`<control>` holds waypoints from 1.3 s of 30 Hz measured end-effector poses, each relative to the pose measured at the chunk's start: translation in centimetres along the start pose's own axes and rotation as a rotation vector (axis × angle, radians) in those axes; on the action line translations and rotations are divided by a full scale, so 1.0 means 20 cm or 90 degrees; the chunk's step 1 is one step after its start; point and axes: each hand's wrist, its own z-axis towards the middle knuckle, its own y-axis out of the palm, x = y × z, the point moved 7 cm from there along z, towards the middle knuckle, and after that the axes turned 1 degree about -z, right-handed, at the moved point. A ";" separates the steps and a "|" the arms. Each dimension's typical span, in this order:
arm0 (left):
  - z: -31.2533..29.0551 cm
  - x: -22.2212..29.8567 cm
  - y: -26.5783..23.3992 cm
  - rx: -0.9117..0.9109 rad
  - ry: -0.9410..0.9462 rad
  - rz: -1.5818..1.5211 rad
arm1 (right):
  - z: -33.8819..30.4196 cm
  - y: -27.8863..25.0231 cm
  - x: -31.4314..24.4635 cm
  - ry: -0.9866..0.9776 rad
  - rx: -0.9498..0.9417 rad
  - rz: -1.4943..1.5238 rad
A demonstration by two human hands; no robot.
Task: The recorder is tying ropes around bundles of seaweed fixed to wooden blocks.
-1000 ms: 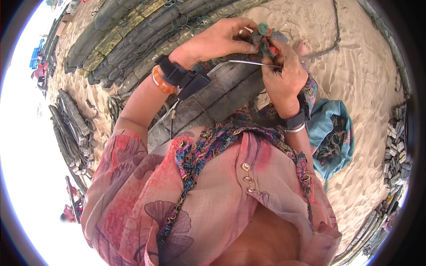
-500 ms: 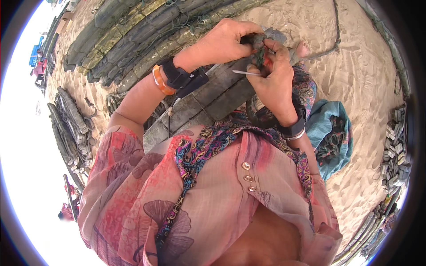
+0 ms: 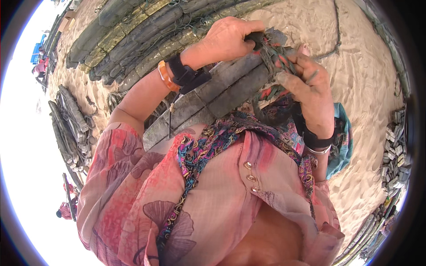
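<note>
From where I steer, the left hand (image 3: 222, 39) has thumb and forefinger closed on the far left end of a ragged bundle of dark green and red strands (image 3: 272, 49). The right hand (image 3: 313, 86) is half open at the bundle's right side, thumb parted from curled fingers; they blur, so I cannot tell whether they grip a strand. To work this well, I'd want a firm left pinch as anchor and small right-finger movements, picking one strand at a time. The bundle lies between the hands, its strands drooping toward the near side, above the right end of the long grey bars (image 3: 222, 97). Farther right, behind the right forearm, a blue-green sack (image 3: 344, 153) sits on sand (image 3: 366, 84).
</note>
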 end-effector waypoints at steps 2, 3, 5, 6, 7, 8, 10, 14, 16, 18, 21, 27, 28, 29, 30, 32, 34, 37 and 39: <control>-0.01 -0.01 0.03 -0.003 0.019 -0.019 | 0.03 -0.08 -0.03 -0.042 0.108 0.073; -0.01 0.00 0.04 -0.005 0.037 -0.040 | 0.04 -0.11 -0.03 -0.044 0.105 0.071; -0.05 0.00 0.05 -0.016 0.024 -0.126 | 0.10 -0.24 -0.07 -0.174 0.179 -0.204; -0.05 0.00 0.06 -0.035 0.019 -0.222 | 0.13 -0.27 -0.05 -0.171 0.184 -0.207; -0.06 0.01 0.06 -0.037 0.023 -0.225 | 0.17 -0.29 0.00 -0.161 0.204 -0.212; -0.06 0.01 0.05 -0.019 0.034 -0.226 | 0.22 -0.32 0.06 -0.149 0.223 -0.217; -0.05 0.02 0.05 -0.006 0.053 -0.234 | 0.25 -0.34 0.27 -0.118 0.227 -0.174; -0.05 -0.04 0.08 -0.073 -0.039 -0.268 | 0.25 -0.30 0.41 0.006 0.220 -0.029; -0.05 -0.04 0.08 -0.067 -0.030 -0.282 | 0.25 -0.32 0.38 -0.025 0.265 -0.196; -0.04 -0.07 0.10 -0.094 -0.096 -0.424 | 0.27 -0.32 0.34 -0.060 0.285 -0.266; -0.04 -0.06 0.09 -0.102 -0.125 -0.481 | 0.28 -0.30 0.31 -0.072 0.262 -0.299; -0.03 -0.01 0.07 -0.027 -0.030 -0.273 | 0.34 -0.29 0.37 -0.064 0.266 -0.362; -0.04 0.00 0.07 -0.033 -0.028 -0.274 | 0.38 -0.29 0.41 -0.046 0.268 -0.370; -0.05 -0.01 0.07 -0.034 -0.037 -0.262 | 0.40 -0.30 0.43 -0.044 0.273 -0.370; -0.06 -0.01 0.07 -0.036 -0.046 -0.250 | 0.43 -0.30 0.47 -0.018 0.252 -0.337; -0.05 -0.01 0.07 -0.030 -0.039 -0.251 | 0.47 -0.31 0.56 0.011 0.241 -0.302; -0.05 0.03 0.05 -0.036 -0.028 -0.267 | 0.45 -0.35 0.63 -0.018 0.316 -0.377; -0.14 0.09 0.00 -0.237 -0.050 -0.306 | 0.20 -0.84 0.95 0.051 0.486 -0.402; -0.20 -0.02 -0.07 -0.162 -0.123 -0.343 | -0.01 -1.09 1.13 -0.068 0.560 -0.055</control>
